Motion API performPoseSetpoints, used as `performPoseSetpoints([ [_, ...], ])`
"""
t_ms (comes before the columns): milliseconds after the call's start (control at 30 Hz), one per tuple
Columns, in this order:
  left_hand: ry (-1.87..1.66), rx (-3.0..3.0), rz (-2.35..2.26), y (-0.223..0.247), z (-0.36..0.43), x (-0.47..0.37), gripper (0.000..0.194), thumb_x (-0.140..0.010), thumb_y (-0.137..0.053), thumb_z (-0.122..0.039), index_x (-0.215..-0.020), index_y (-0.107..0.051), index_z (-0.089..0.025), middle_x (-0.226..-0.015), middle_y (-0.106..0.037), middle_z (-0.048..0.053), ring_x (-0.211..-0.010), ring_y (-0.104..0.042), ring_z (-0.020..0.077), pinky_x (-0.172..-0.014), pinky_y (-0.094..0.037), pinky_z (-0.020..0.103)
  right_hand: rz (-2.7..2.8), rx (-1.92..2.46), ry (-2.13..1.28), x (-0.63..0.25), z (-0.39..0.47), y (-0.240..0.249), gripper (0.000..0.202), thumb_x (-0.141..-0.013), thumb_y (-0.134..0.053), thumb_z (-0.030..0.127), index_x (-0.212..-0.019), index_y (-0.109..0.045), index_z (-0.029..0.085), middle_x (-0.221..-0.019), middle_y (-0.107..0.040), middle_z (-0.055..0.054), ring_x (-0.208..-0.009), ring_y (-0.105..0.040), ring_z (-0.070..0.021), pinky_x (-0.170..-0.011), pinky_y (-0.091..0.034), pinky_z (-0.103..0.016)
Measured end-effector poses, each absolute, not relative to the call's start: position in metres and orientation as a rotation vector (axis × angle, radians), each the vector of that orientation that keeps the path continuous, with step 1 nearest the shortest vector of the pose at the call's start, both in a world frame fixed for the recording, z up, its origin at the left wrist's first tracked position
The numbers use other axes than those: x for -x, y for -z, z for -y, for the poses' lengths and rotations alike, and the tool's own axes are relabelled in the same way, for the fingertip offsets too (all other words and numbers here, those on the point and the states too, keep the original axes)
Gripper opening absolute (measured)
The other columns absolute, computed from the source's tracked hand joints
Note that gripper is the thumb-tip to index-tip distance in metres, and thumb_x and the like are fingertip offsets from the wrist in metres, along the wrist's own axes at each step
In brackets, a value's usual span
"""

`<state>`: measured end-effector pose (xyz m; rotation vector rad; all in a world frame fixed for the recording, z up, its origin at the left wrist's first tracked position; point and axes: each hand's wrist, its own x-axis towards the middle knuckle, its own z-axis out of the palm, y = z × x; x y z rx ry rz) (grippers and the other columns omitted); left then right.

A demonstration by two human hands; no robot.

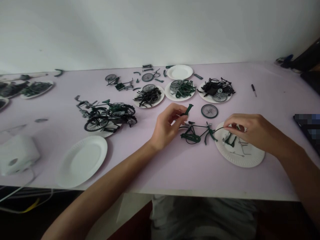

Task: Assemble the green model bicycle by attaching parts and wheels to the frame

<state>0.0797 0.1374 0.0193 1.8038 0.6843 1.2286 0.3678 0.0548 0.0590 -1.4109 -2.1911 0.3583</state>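
Note:
Pinched in my left hand (168,125) is a small dark green bar-shaped part (190,108), its far end wider. Between my hands is a dark green model bicycle frame (193,137) with saddle and chain guard but no wheels. The fingertips of my right hand (247,128) close on a thin dark curved strip (219,129) at the frame's front end; whether it is joined to the frame I cannot tell. Under my right hand lies a white paper plate (246,162) with a dark green stand-like piece (230,140) and thin wire parts (237,154). A loose spoked wheel (209,111) lies behind the frame.
Several model bicycles (107,111) stand at left, near a white paper plate (83,160). Farther back are plates with black parts (148,96), green parts (183,89) and more black parts (218,89). A screwdriver (254,90) lies right; a white device (18,155) sits left.

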Motion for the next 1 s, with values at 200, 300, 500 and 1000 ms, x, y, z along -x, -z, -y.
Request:
performPoseSetpoints([
  [200,-1.283,-1.835,-0.758,-0.015,-0.137,-0.082,0.014,-0.091,-0.070,-0.014,-0.103,-0.065,-0.019,-0.101,-0.069,0.003,-0.091,-0.069,0.0128,-0.083,-0.062,0.026,2.322,1.365,-0.178,-0.369,-0.058,-0.057,0.023,-0.105,-0.051,0.024,-0.117,-0.070,0.026,-0.113,-0.072,-0.005,-0.096,-0.071,-0.0214,-0.081,-0.053,-0.036],
  [300,-1.315,-1.964,-0.728,-0.015,-0.139,-0.080,0.012,-0.093,-0.068,-0.012,-0.103,-0.066,-0.018,-0.100,-0.068,0.004,-0.094,-0.068,0.0127,-0.082,-0.061,0.025,2.330,1.348,-0.117,-0.368,-0.058,-0.057,0.025,-0.102,-0.050,0.017,-0.114,-0.071,0.024,-0.112,-0.069,-0.006,-0.095,-0.071,-0.0214,-0.081,-0.053,-0.036],
  [500,-1.317,-2.173,-0.632,-0.018,-0.141,-0.077,0.016,-0.092,-0.068,-0.004,-0.100,-0.069,-0.018,-0.099,-0.068,0.005,-0.085,-0.065,0.0111,-0.072,-0.057,0.022,2.157,1.356,-0.095,-0.362,-0.059,-0.058,0.008,-0.100,-0.061,0.025,-0.097,-0.068,0.025,-0.097,-0.073,-0.003,-0.087,-0.070,-0.0217,-0.081,-0.053,-0.037],
  [1000,-1.127,-1.863,-0.639,-0.023,-0.113,-0.091,0.005,-0.093,-0.073,-0.016,-0.097,-0.072,-0.018,-0.093,-0.072,0.005,-0.084,-0.068,0.0147,-0.077,-0.059,0.028,1.665,1.228,-0.445,-0.306,-0.041,-0.054,0.014,-0.090,-0.077,0.019,-0.097,-0.080,0.031,-0.098,-0.080,0.000,-0.089,-0.075,-0.0206,-0.081,-0.060,-0.037],
])
